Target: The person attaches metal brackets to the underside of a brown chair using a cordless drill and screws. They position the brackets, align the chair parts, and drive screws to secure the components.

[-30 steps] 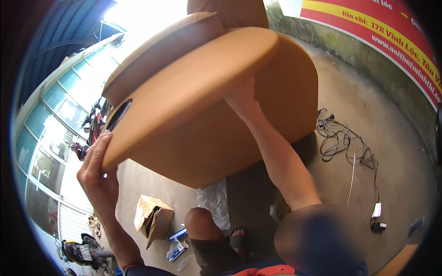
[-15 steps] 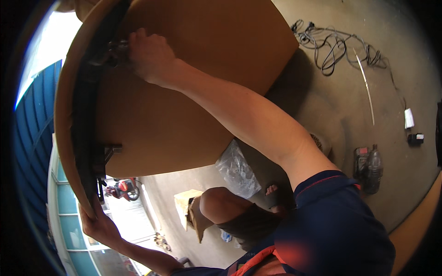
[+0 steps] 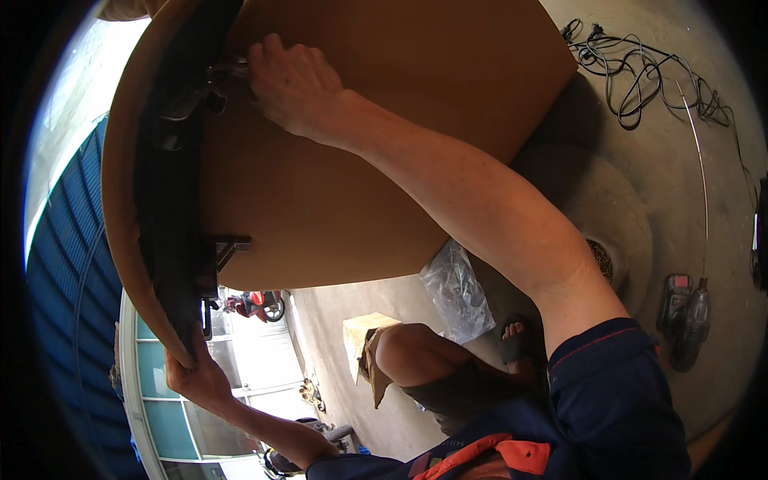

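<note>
A large tan-covered piece point(image 3: 360, 232) with a curved padded rim stands tilted before me. A black strip point(image 3: 164, 216) runs along the inside of that rim. My right hand point(image 3: 296, 88) is closed round the handle of a shiny metal hand tool point(image 3: 216, 88), whose dark front end lies over the strip; its exact kind is unclear. Lower down, my left hand point(image 3: 196, 378) grips the rim's bottom end, thumb on the inner side and the other fingers partly hidden behind it. Just above it, a dark metal bracket point(image 3: 232, 244) sticks out beside the strip.
Black cables point(image 3: 632, 72) lie coiled on the floor at the far right. Nearer are a dark power tool point(image 3: 692, 328) with a long thin rod and a crumpled clear plastic bag point(image 3: 458, 292). A cardboard box point(image 3: 368, 328) stands by my knee, and a red motorcycle point(image 3: 260, 304) is beyond.
The whole view has shifted, so the piece, both hands and the floor things sit farther right. Both hands keep their grips, and the tool stays by the black strip.
</note>
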### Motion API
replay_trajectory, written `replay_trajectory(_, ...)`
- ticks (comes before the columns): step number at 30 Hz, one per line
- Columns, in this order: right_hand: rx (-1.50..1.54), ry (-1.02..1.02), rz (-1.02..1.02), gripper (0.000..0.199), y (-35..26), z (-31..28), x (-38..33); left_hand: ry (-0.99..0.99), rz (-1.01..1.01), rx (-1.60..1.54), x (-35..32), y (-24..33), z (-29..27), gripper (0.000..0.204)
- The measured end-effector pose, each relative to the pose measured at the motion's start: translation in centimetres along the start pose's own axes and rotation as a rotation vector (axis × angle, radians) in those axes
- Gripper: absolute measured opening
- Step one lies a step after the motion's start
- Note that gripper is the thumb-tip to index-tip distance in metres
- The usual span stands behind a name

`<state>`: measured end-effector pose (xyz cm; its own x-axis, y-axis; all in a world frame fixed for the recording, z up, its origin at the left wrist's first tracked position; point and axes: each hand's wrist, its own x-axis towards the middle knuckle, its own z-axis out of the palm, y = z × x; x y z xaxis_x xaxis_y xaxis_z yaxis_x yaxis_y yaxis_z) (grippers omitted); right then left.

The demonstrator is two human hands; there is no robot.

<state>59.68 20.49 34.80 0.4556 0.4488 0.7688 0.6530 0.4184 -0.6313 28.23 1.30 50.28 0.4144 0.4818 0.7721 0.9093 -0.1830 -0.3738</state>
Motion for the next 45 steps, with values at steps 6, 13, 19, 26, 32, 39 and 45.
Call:
replay_trajectory(6,-0.124,0.311,-0.118,0.029,0.6,2.1,-0.6,0.027,-0.004,0.064,0.0,0.8,0.0,0.035)
replay_trajectory(13,-0.023,0.073,0.016,0.022,0.1,0.4,0.2,0.016,-0.076,-0.003,0.0,0.0,-0.1,0.03)
replay_trajectory(19,0.044,0.021,0.094,0.023,-0.6,0.3,0.6,0.06,-0.036,-0.043,0.3,-0.3,-0.2,0.026)
replay_trajectory(26,-0.013,-0.066,0.105,0.041,-0.4,-0.1,1.1,0.228,0.045,-0.036,1.1,-3.6,-2.9,0.025)
replay_trajectory(32,0.024,0.063,0.076,0.036,-0.2,1.0,0.9,0.296,0.014,0.177,5.3,-9.0,-9.1,0.023)
replay_trajectory(39,-0.014,0.058,-0.01,0.044,0.0,1.8,1.0,0.402,0.324,0.481,14.8,-16.4,-4.7,0.026)
replay_trajectory(45,0.005,-0.026,0.032,0.043,1.2,1.7,1.5,0.396,0.18,0.267,11.6,-14.3,-1.1,0.028)
